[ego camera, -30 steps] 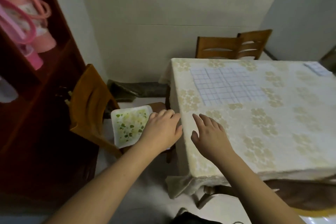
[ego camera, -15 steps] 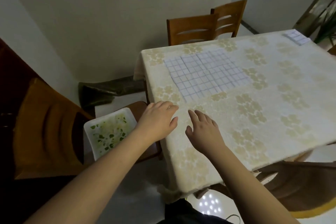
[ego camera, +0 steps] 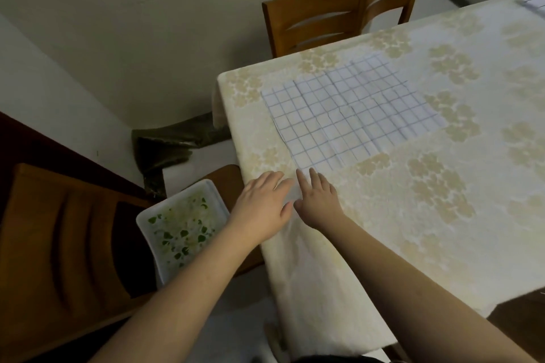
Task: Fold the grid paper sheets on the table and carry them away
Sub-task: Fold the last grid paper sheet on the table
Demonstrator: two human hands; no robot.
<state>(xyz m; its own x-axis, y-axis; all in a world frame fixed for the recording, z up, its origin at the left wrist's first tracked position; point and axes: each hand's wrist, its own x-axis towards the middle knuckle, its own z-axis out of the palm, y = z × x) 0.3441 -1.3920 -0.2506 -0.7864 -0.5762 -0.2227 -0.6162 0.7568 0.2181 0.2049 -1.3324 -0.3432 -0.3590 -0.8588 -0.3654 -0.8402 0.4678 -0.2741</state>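
A: Which step is in hand?

B: By my reading, the reach before the first fold. Both hands are lying flat with fingers straight, grasping nothing. The left hand point(ego camera: 262, 205) is sitting at the table's edge, the right hand point(ego camera: 318, 200) just beside it on the cream tablecloth with pale gold flower prints point(ego camera: 413, 230).

A: And the sheet?

B: The large white paper sheet ruled in blue squares point(ego camera: 351, 115) is lying open near the table's corner, just beyond the fingertips. The right hand's fingertips point(ego camera: 312, 171) are looking to be at its near edge, though I cannot tell if they are touching it.

A: What is the next move asking for?

B: Probably pinching that near edge and lifting it over. The paper is looking creased, so it may be needing smoothing.

A: Any more sheets?

B: A smaller gridded sheet point(ego camera: 533, 1) is lying well apart, at the far right edge.
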